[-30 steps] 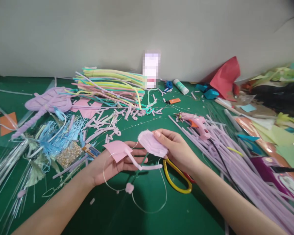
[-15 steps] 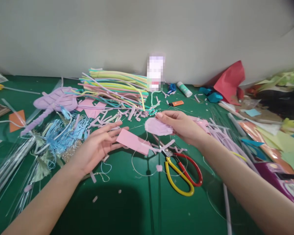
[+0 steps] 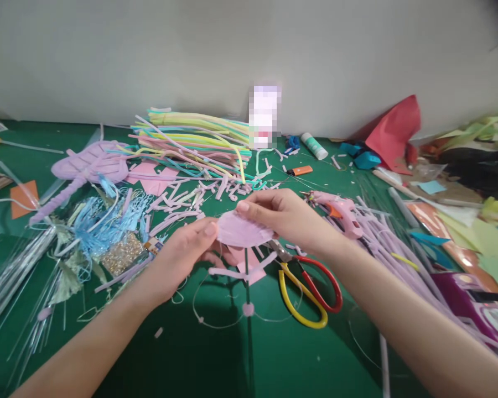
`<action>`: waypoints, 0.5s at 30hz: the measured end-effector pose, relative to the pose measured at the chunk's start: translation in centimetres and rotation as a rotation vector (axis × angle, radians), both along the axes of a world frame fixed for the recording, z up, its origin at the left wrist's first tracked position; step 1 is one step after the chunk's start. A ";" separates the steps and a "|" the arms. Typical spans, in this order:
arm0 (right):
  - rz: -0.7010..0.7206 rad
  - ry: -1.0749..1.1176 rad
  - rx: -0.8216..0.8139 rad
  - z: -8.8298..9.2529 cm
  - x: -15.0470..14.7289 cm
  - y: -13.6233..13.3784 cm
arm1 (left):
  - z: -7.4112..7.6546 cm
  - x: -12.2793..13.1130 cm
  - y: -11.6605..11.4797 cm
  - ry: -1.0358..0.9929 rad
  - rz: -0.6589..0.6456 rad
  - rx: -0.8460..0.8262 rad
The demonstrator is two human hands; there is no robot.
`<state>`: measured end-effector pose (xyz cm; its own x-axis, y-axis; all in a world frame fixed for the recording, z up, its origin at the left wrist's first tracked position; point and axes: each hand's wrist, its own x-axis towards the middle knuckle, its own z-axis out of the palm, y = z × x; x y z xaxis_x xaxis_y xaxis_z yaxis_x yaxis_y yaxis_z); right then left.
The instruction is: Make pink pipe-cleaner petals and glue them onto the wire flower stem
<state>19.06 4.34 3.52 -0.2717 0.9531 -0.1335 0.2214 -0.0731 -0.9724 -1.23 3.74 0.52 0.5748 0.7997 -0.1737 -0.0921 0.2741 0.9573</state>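
Between my hands is a fuzzy lilac oval piece [image 3: 244, 231], which looks made of pipe cleaner. My left hand [image 3: 186, 249] pinches its left edge between thumb and fingers. On its upper right edge, my right hand [image 3: 274, 214] grips it with the thumb on top. Below it show a thin dark stick [image 3: 250, 342], a V-shaped lilac pipe cleaner strip [image 3: 228, 273], a loop of fine thread and a small lilac ball [image 3: 248, 309]. Pink paper [image 3: 255, 266] lies partly hidden under the piece. Scissors [image 3: 311, 296] with one yellow and one red handle lie below my right hand.
A bundle of coloured pipe cleaners [image 3: 195, 138] lies at the back, with cut lilac bits before it. Left are a lilac leaf-like piece [image 3: 91, 160] and blue tassels [image 3: 103, 221]. Right are a pink glue gun [image 3: 342, 213], an orange lighter [image 3: 301, 171] and lilac stems [image 3: 385, 237].
My left hand was open beside the pink paper; now it pinches the oval's left edge. My right hand has brought the oval left and slightly down, over the paper.
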 end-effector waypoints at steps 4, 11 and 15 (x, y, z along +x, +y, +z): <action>-0.006 0.080 0.004 -1.0 -0.9 -1.2 | 0.3 0.5 -0.3 0.060 0.165 -0.052; 0.130 -0.071 0.020 -2.6 0.3 -5.4 | -0.2 -0.1 -0.2 0.023 0.262 -0.099; -0.073 -0.196 0.060 -2.2 2.0 -7.6 | 0.0 -0.2 -0.3 0.043 0.284 -0.081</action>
